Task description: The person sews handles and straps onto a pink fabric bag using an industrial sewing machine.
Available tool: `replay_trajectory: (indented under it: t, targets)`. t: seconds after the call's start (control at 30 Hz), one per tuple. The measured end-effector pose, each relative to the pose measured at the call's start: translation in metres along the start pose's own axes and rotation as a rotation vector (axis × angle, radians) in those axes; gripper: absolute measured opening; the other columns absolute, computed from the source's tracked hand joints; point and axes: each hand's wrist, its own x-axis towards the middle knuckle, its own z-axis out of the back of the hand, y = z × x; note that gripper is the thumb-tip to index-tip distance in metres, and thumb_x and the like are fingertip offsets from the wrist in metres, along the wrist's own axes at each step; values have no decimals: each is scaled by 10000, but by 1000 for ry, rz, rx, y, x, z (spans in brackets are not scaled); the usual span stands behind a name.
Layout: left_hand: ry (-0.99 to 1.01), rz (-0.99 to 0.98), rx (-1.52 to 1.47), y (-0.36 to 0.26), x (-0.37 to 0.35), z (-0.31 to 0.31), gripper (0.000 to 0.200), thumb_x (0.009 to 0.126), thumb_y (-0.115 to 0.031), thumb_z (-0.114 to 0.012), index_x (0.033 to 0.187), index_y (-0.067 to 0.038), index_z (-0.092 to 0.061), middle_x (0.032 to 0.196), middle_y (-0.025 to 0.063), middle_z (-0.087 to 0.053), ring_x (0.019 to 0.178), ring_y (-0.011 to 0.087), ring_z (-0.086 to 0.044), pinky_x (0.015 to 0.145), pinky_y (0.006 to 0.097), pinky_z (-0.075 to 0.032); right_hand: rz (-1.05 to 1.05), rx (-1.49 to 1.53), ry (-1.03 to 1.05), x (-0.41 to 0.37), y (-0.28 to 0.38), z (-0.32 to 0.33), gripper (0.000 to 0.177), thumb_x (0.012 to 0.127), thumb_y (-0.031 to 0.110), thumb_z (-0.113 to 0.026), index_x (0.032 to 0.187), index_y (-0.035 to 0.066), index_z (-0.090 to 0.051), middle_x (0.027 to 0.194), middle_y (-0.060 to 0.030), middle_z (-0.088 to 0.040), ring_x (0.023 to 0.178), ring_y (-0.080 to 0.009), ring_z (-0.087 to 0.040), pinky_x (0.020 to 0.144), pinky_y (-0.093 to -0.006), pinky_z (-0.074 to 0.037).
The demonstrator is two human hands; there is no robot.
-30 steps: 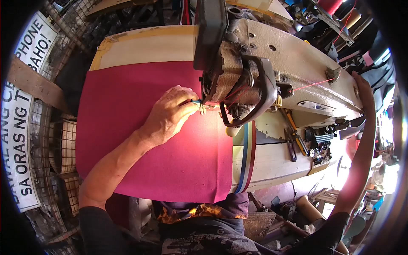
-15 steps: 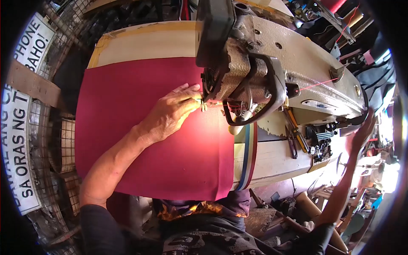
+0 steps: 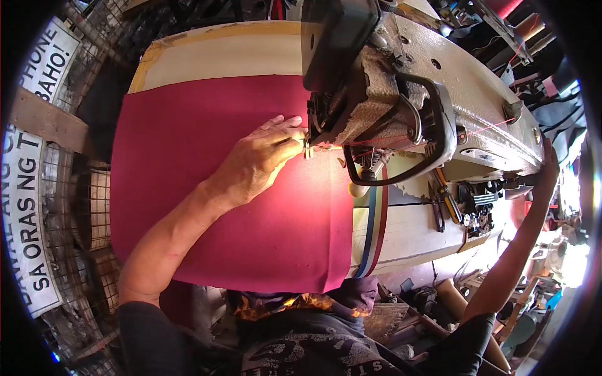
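Observation:
A maroon sheet of fabric (image 3: 238,250) lies flat under the head of an industrial sewing machine (image 3: 501,125). My left hand (image 3: 251,160) rests over it, thumb and forefinger pinched together beside the needle area (image 3: 307,147); the other fingers stretch forward. What the pinch holds is too small to make out. Red thread (image 3: 486,127) runs along the machine arm. At the far right end of the machine, my right hand (image 3: 548,166) curls against the handwheel, which is mostly hidden behind it.
Blue, white and red striped webbing (image 3: 374,232) hangs beside the fabric. Yellow-and-black-handled pliers (image 3: 448,199) and a bobbin winder (image 3: 478,203) sit on the table (image 3: 407,235). A wire grille (image 3: 75,219) with lettered signs (image 3: 25,219) stands at the left.
The machine head appears further right and lower as the view shifts. My right hand has moved up against the machine's end. My left hand stays by the needle.

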Motion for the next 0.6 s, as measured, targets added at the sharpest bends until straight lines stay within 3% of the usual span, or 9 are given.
replay_trajectory:
  t: [0.17, 0.27, 0.3, 0.33, 0.47, 0.5, 0.53, 0.57, 0.6]
  targets:
    - [-4, -14, 45, -3, 0, 2, 259, 895, 59, -608, 1146, 8, -643, 1267, 183, -647, 1313, 351, -566, 1186, 487, -414, 71, -20, -88, -17, -57, 15, 503, 1059, 404, -531, 1350, -1, -601, 1137, -138, -702, 1003, -202, -681, 852, -341, -542]
    - [0, 16, 48, -7, 0, 3, 258, 892, 62, -609, 1142, 9, -641, 1265, 182, -648, 1313, 354, -564, 1184, 484, -419, 187, -21, -484, -90, -53, -52, 474, 1083, 403, -466, 1260, -23, -578, 1110, -179, -659, 978, -242, -663, 795, -374, -539]
    - [-9, 14, 58, -6, 0, 3, 261, 892, 62, -609, 1145, 8, -642, 1262, 178, -651, 1309, 353, -566, 1183, 482, -422, -17, 309, -555, -109, -45, -74, 475, 1088, 401, -454, 1249, -33, -560, 1152, -188, -638, 1008, -250, -650, 814, -389, -533]
    - [-14, 11, 67, -4, -1, 2, 265, 892, 63, -609, 1148, 7, -642, 1258, 174, -653, 1306, 352, -569, 1182, 480, -424, 218, -237, -473, -106, -85, -60, 486, 1089, 408, -452, 1288, -28, -535, 1219, -192, -613, 1073, -263, -630, 874, -404, -523]
    - [-21, -13, 88, -6, -1, 0, 272, 890, 66, -610, 1153, 2, -647, 1239, 164, -663, 1287, 350, -583, 1172, 475, -438, 30, 203, -195, -132, -79, -42, 526, 1084, 400, -469, 1388, -29, -484, 1364, -165, -561, 1237, -281, -569, 1069, -412, -429]
    - [-23, -29, 95, -5, 0, 1, 269, 888, 67, -611, 1146, 1, -649, 1232, 162, -666, 1282, 350, -587, 1169, 473, -441, 19, 213, -182, -162, -46, -42, 525, 1083, 395, -468, 1390, -29, -502, 1357, -161, -564, 1230, -263, -573, 1066, -403, -422]
    - [-27, -41, 99, -5, -1, 1, 266, 887, 69, -612, 1140, 0, -652, 1226, 160, -668, 1277, 350, -590, 1167, 471, -444, 121, -94, -145, -197, -56, -23, 486, 1086, 372, -456, 1355, -13, -578, 1308, -156, -605, 1207, -234, -588, 1063, -379, -418]
    - [-32, -54, 101, -3, -1, 0, 262, 885, 70, -613, 1134, -1, -655, 1220, 158, -671, 1272, 350, -593, 1165, 470, -447, -136, -81, 116, -247, -37, -9, 478, 1074, 373, -471, 1320, -7, -622, 1249, -152, -653, 1182, -226, -599, 1044, -363, -424]
    - [-51, -63, 98, -1, 0, -1, 252, 885, 69, -614, 1123, -1, -658, 1214, 152, -674, 1272, 348, -593, 1164, 469, -448, -478, 222, 229, -299, -12, -18, 396, 1066, 246, -439, 1206, -29, -687, 1110, -128, -713, 1100, -207, -655, 997, -343, -479]
